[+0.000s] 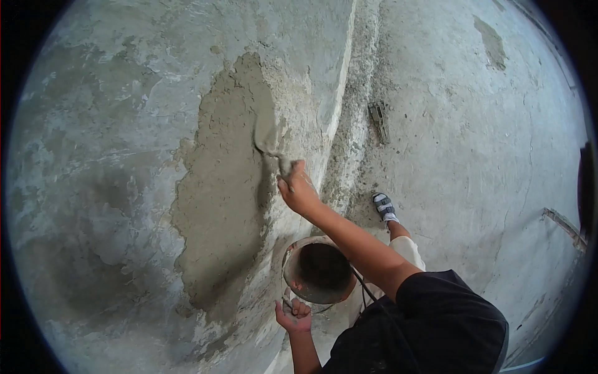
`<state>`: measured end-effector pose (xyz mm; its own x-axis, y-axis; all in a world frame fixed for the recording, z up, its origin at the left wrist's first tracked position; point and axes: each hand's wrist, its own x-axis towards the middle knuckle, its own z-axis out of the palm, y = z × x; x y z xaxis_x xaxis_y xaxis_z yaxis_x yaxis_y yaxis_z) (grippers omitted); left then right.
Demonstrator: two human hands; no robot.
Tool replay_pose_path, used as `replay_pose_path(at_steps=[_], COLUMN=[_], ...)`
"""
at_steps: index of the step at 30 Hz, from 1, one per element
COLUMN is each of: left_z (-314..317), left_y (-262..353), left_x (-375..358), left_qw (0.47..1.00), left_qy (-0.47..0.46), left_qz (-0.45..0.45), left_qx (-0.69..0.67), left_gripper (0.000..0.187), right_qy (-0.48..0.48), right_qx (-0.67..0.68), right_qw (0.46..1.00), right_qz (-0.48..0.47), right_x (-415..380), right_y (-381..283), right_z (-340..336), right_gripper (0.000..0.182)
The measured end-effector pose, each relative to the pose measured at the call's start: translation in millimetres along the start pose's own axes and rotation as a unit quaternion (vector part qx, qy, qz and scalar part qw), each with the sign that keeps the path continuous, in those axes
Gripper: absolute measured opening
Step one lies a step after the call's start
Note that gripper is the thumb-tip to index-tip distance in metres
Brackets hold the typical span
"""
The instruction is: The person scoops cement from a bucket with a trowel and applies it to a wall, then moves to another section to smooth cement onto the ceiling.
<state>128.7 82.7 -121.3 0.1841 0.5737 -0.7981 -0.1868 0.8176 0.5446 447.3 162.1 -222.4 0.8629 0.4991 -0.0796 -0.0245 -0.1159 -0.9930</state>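
My right hand (299,188) is closed round the handle of a mortar-smeared trowel (265,132). The trowel's blade lies against a patch of damp grey mortar (224,168) on the wall, at the patch's right side. Beside the wall, below my right forearm, hangs or stands a round bucket (288,265) with a dark inside; what it holds is hard to make out. At its near rim my left hand (294,315) has its fingers curled around the bucket's thin wire handle, with the thumb sticking out.
Rough concrete wall (93,187) fills the left. Crumbs of mortar line the foot of the wall (358,118). A small worn block-like piece (378,123) lies on the concrete floor (461,143). My sandalled foot (384,206) is near it. A curved strip (565,229) lies far right.
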Motion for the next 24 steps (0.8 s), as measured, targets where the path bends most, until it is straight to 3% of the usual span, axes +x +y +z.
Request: replay_pose_path(at_steps=[1, 2, 3, 5, 9, 11, 13, 16, 17, 18, 21, 22, 24], left_z=[0.2, -0.1, -1.1, -4.2, -4.2, -5.4, -3.9, -7.6, -7.3, -8.2, 4.3, -2.2, -15.2], left_y=[1.0, 2.6, 4.3, 4.9, 2.6, -0.1, 0.5, 3.5, 5.2, 6.9, 15.0, 14.9, 10.2], left_x=[-0.7, -2.8, -5.2, -10.8, -27.5, -38.5, -52.4, -59.1, -60.6, -65.6, -88.1, -92.9, -96.6], left_qw=[1.000, 1.000, 1.000, 1.000, 0.997, 0.994, 0.991, 0.985, 0.977, 0.968, 0.973, 0.973, 0.959], left_qy=[-0.004, -0.007, -0.012, -0.022, -0.034, -0.056, -0.070, -0.095, -0.139, -0.179, -0.116, -0.111, -0.160], left_qz=[0.000, 0.002, 0.005, 0.008, 0.043, 0.067, 0.075, 0.107, 0.121, 0.133, 0.164, 0.159, 0.193], left_qx=[-0.005, -0.007, -0.008, -0.019, -0.051, -0.067, -0.083, -0.098, -0.109, -0.118, -0.118, -0.127, -0.133], left_gripper=[0.056, 0.056, 0.056, 0.056, 0.055, 0.055, 0.054, 0.056, 0.057, 0.058, 0.054, 0.054, 0.047], right_qy=[0.011, -0.018, -0.018, -0.032, 0.025, 0.054, 0.020, -0.018, -0.080, -0.092, -0.167, -0.223, -0.212], right_qx=[-0.030, -0.046, -0.047, -0.049, -0.005, -0.004, -0.043, -0.071, -0.101, -0.187, -0.112, -0.227, -0.180], right_qw=[0.999, 0.999, 0.999, 0.992, 0.998, 0.998, 0.998, 0.997, 0.991, 0.977, 0.972, 0.948, 0.945], right_qz=[0.015, -0.007, -0.012, 0.107, 0.050, -0.034, -0.043, 0.023, 0.038, -0.048, 0.122, 0.029, 0.170], right_x=[-2.3, -6.9, -13.2, -23.7, -9.6, 10.3, 13.9, 10.0, 6.5, -4.3, -31.3, -45.4, -73.5], right_y=[11.1, 17.9, 15.1, 5.3, -6.0, -23.9, -41.4, 14.0, 32.5, 59.4, 190.4, 214.5, 173.2], right_z=[5.3, -3.8, -16.4, -38.8, -38.8, -30.9, -28.0, -5.6, -15.1, -26.8, -66.8, -96.5, -155.5], right_gripper=[0.043, 0.060, 0.060, 0.054, 0.048, 0.048, 0.054, 0.051, 0.057, 0.059, 0.043, 0.047, 0.054])
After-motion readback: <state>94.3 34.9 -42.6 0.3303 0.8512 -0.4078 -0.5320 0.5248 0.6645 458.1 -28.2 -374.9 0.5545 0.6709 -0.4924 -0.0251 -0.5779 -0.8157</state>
